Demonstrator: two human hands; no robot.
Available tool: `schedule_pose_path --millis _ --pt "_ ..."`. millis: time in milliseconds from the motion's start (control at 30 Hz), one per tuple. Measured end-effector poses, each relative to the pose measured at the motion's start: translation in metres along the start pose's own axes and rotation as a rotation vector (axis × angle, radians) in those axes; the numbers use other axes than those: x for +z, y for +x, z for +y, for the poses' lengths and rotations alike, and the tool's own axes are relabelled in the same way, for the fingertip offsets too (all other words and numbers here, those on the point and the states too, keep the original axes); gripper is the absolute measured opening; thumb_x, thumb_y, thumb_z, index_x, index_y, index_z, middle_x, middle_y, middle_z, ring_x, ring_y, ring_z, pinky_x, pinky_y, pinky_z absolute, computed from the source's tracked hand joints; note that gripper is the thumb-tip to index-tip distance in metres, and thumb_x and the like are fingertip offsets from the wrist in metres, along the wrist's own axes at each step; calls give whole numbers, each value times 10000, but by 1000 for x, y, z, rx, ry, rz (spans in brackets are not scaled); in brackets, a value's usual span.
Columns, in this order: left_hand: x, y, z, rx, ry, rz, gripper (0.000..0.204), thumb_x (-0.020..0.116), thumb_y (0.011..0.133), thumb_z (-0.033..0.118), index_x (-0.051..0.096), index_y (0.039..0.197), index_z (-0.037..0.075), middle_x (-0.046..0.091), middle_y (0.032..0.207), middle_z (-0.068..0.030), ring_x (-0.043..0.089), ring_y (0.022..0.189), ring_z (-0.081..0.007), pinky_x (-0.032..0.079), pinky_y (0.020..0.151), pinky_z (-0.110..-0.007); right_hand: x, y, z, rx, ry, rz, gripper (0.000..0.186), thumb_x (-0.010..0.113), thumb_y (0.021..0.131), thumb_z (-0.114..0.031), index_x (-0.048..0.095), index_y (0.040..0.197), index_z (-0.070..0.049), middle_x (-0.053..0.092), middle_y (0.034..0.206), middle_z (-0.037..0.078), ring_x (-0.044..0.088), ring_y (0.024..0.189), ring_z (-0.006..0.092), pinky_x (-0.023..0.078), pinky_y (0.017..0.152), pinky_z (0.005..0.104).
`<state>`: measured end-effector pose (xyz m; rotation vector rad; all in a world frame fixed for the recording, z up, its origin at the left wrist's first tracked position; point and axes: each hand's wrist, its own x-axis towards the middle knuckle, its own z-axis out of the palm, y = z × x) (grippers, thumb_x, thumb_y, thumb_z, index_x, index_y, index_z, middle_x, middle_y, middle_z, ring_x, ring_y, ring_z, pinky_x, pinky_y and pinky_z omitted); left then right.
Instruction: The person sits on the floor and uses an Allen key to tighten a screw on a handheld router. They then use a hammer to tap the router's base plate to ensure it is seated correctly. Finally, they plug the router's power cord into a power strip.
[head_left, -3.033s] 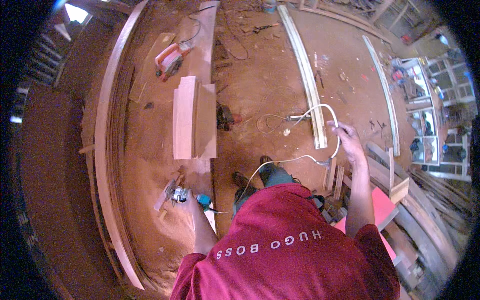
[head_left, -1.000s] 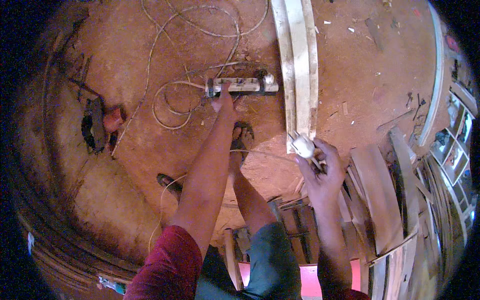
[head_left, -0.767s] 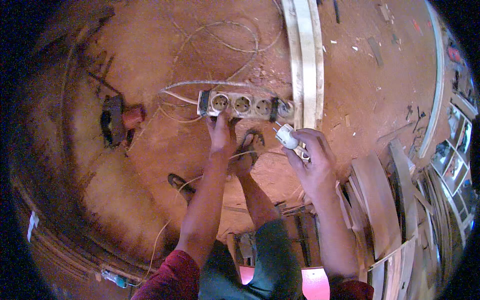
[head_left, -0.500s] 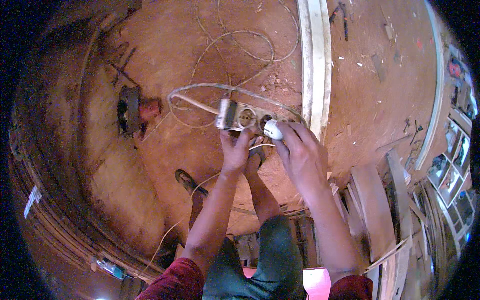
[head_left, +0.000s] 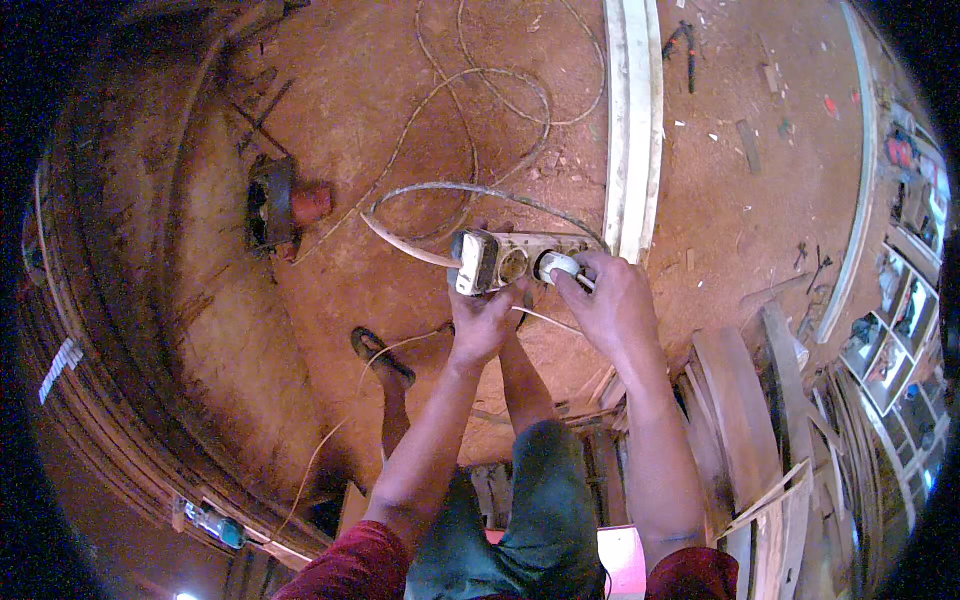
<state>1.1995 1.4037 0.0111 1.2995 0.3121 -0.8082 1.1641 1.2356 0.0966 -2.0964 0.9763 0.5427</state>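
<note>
My left hand [head_left: 484,322] is closed around the underside of a whitish power strip [head_left: 512,243], holding it up off the floor. A round open socket [head_left: 513,264] shows near the strip's left part, and a thick pale cable [head_left: 415,248] runs to its left end. Thumb and fingers of my right hand [head_left: 615,305] grip a white plug [head_left: 556,265] at a socket to the right. The plug sits against that socket; how deep its pins go is hidden. A thin white cord [head_left: 545,319] passes below my right hand.
Looped cable [head_left: 478,75] lies on the reddish dirt floor ahead. A pale beam [head_left: 630,130] lies to the right, with pliers [head_left: 683,50] beyond it. A dark and red machine part [head_left: 290,205] rests at left. Curved wooden boards [head_left: 735,400] stand at near right.
The white plug has turned and now sits face-on at the socket, with my right hand on its right side. The strip and both hands have shifted slightly lower and right in view.
</note>
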Motion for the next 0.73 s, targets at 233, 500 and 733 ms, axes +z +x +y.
schedule_pose_path --millis 233,500,733 --pt "-2 -6 17 114 116 -106 622 715 763 -33 470 1327 54 607 1215 -95 615 1085 -221 535 901 -366 9 -12 2 65 155 3 294 722 852 -252 714 946 26 700 769 187 684 667 257 520 634 363" --pt "1 -4 41 31 228 -200 749 670 721 -84 400 1410 32 553 1327 -99 556 1183 -200 474 991 -350 7 -20 6 43 281 79 271 735 849 -213 704 922 46 700 743 158 657 639 186 512 612 327" --pt "11 -7 55 7 302 -198 769 685 695 -69 406 1404 35 542 1348 -98 540 1216 -205 460 1016 -345 1 -24 8 64 157 14 293 733 839 -261 708 904 24 687 723 202 688 638 271 522 610 366"
